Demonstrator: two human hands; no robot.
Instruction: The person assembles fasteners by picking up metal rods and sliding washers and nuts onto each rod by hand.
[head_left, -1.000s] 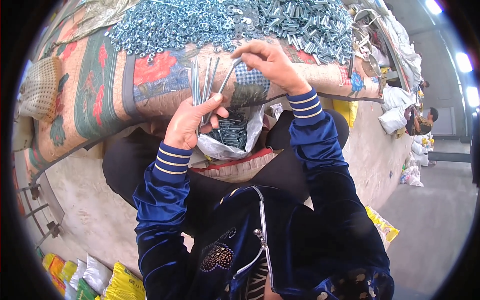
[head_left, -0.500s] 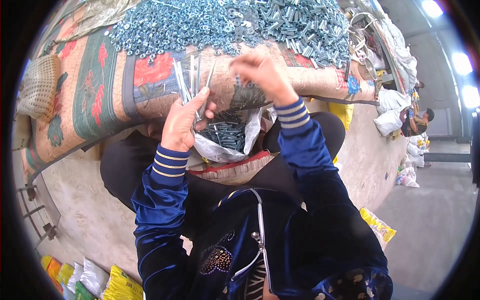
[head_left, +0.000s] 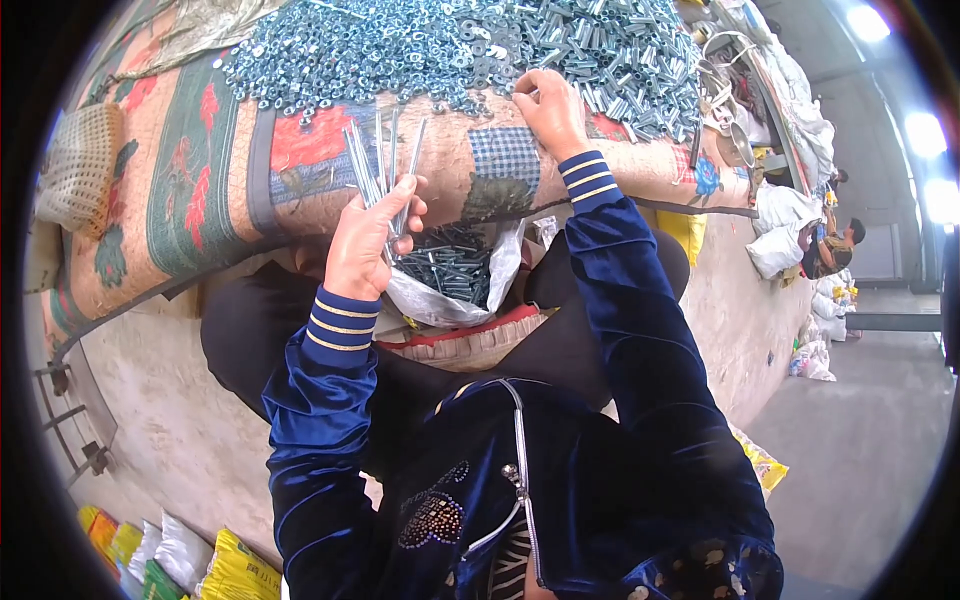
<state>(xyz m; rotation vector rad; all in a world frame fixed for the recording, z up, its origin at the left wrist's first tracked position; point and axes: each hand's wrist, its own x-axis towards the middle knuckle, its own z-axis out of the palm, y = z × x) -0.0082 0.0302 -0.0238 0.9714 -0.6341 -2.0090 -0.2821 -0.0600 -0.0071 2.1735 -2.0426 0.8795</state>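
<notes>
My left hand (head_left: 368, 235) is closed round a bundle of several long, thin metal rods (head_left: 366, 165), which fan upward from it. Out over the padded work surface, my right hand (head_left: 555, 110) has curled fingers at the near edge of the metal parts; anything between its fingertips is hidden. Just beyond it lie flat washers (head_left: 490, 65), with a heap of short metal sleeves (head_left: 625, 65) to the right and a broad heap of nuts (head_left: 340, 55) to the left. Below my hands, a white plastic bag (head_left: 508, 262) holds many dark metal bolts (head_left: 450, 265).
A patterned quilt (head_left: 160, 170) covers the work surface, its front edge bending down near my knees. A woven basket (head_left: 80, 170) hangs at the far left. Filled sacks (head_left: 240, 570) lie on the floor at lower left. A person (head_left: 838, 248) sits far off at right.
My right hand has moved away from the rods, up and to the right, to the edge of the parts. My left hand stays nearly in place with the rods.
</notes>
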